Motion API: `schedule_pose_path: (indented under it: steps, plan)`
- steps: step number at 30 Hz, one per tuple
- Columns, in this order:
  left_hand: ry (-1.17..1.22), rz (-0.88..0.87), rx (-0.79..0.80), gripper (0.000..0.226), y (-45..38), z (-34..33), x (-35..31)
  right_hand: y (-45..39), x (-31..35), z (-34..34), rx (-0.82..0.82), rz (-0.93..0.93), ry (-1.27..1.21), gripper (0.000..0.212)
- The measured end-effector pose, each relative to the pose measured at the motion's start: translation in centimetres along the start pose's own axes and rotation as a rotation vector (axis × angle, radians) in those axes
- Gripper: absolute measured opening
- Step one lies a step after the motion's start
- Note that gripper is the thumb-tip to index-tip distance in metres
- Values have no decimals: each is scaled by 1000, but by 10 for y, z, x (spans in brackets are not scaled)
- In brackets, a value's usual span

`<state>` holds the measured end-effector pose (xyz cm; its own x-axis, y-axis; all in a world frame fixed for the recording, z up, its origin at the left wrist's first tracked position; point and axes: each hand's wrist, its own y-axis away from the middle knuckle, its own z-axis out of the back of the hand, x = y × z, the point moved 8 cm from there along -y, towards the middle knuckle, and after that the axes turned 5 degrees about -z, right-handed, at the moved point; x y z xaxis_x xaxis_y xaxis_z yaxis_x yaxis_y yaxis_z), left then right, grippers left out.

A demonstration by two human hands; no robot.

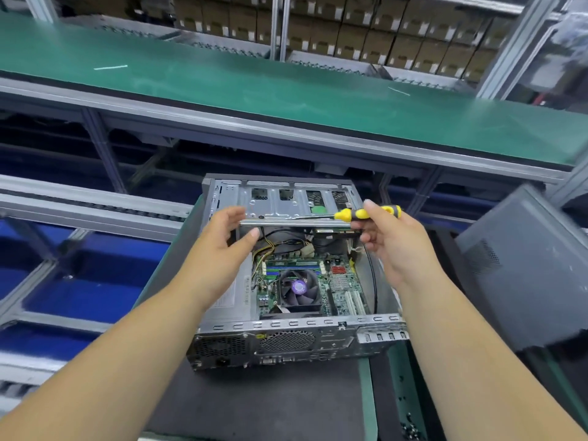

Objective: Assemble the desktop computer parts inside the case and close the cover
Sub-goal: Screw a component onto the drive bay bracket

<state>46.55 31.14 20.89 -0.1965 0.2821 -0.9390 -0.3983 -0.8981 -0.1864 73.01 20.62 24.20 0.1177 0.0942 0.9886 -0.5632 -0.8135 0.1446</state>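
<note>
Squarely in the middle of the view, the open computer case sat on a dark mat, its rear panel of vents and ports facing the person and its top uncovered. Inside, the motherboard lay flat on the floor of the case, with the round CPU fan near its centre and a bundle of cables running above it toward the front. A metal drive cage spanned the far end of the case. The left hand hovered over the cage's near left corner, fingers spread and relaxed, the fingertips just at the cage's lower rail; whether they actually touched it could not be told. The right hand gripped a yellow-and-black screwdriver by its handle, fingers curled around it, the thin shaft lying nearly level and pointing left across the cage's front rail. To the right of the case, a grey side cover stood tilted, apart from the case. Beyond the bench ran a green conveyor belt, and behind it stood shelves stacked with brown cartons.
</note>
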Motion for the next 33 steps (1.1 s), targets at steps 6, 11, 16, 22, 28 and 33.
schedule_pose_path:
  steps: [6,11,16,22,28,33]
  plan:
    - [-616,301,-110,67,12,10,30,-33,-16,41,25,-14,-55,21]
    - [-784,326,-133,77,22,5,42,-49,-48,56,57,-105,-149,24]
    - [-842,264,-105,94,20,1,40,-49,-61,55,29,-165,-211,28]
    - [-916,232,-56,99,20,-2,44,-42,-60,56,9,-136,-239,38]
    - [-970,195,3,100,16,4,46,-30,-65,52,-44,-160,-237,39]
    - [-967,158,44,97,14,19,49,-12,-75,39,-75,-214,-215,38]
